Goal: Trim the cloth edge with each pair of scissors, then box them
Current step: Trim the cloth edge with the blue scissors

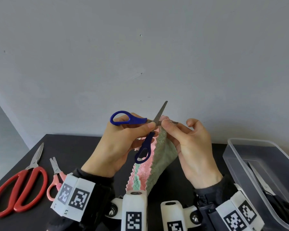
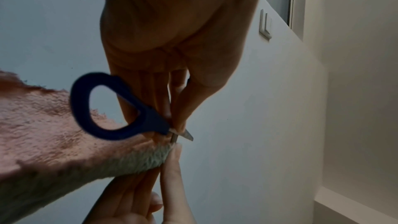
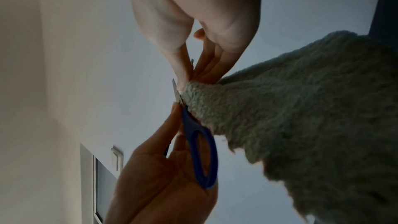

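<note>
A left hand [image 1: 117, 144] gripped blue scissors [image 1: 137, 130], blades spread; a right hand [image 1: 190, 147] pinched the cloth [image 1: 163, 152] edge, best held taut, fingertips clear.

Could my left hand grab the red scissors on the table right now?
Probably not right away. The left hand is gripping the blue scissors, open at the cloth. The red scissors lie uncovered on the table to its left, so nothing blocks the way once it lets go.

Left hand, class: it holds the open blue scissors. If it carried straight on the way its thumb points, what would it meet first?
Most likely the right hand, whose fingertips pinch the cloth edge right by the left hand's blue scissors blades. Depth is uncertain.
</note>
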The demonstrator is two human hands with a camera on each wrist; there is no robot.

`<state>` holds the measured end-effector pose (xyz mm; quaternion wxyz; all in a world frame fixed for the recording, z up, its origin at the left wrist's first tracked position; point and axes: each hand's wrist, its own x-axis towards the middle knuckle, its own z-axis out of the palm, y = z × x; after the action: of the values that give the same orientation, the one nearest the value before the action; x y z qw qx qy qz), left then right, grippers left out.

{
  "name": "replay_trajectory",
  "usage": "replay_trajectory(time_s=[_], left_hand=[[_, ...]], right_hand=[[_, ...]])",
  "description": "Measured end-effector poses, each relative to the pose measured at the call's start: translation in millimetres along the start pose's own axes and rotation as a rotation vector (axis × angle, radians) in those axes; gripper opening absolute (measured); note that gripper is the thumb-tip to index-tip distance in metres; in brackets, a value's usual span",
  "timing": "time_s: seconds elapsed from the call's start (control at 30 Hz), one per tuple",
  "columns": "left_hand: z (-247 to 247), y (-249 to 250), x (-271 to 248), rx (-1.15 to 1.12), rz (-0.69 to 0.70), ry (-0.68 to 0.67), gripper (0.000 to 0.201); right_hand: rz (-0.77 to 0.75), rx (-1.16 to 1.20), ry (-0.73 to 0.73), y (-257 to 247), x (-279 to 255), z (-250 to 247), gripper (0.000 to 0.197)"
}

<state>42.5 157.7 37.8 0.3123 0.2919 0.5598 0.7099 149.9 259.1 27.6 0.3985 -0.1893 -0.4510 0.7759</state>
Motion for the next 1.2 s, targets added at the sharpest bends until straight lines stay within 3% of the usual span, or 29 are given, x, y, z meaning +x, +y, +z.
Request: replay_trajectory(time_s=[1.2], left_hand=[[-0.6,-0.1,-0.5,-0.009,-0.007,0.07,0.004]], right_hand=[[-0.013,0.114,0.077,3.9,6.5,-5.9,0.045]])
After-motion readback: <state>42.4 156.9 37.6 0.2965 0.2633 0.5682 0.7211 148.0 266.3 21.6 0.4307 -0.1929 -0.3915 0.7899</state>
